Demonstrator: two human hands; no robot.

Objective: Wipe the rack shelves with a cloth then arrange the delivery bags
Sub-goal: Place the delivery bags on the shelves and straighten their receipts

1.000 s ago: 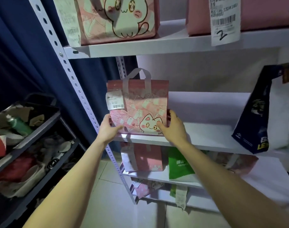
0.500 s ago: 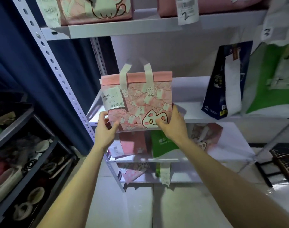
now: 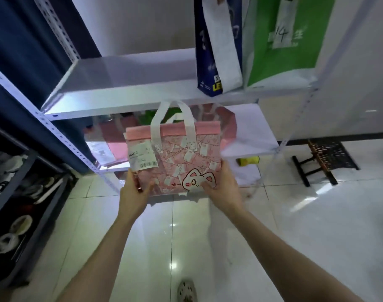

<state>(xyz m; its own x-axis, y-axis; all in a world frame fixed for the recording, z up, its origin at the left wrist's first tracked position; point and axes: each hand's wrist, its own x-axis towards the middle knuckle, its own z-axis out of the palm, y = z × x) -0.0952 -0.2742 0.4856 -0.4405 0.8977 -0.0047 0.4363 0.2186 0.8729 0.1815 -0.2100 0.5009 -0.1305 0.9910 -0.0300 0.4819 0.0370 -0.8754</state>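
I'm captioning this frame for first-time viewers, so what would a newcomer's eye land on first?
First, the pink cat-print fabric tote bag with white handles, mid-frame, gripped at its lower corners by the left hand and right hand. Next, the navy-blue bag with a white panel and the green bag marked 14, standing side by side on the white metal shelf at upper right.

The left grip [image 3: 133,190] and right grip [image 3: 223,186] hold a pink cat-print bag [image 3: 182,162] upright by its two lower corners, thumbs on its front, in the air before the rack. A white label [image 3: 142,158] hangs on the bag's left side. On the shelf [image 3: 121,92] above it, a navy bag [image 3: 216,51] and a green bag [image 3: 284,40] stand side by side at the right end.
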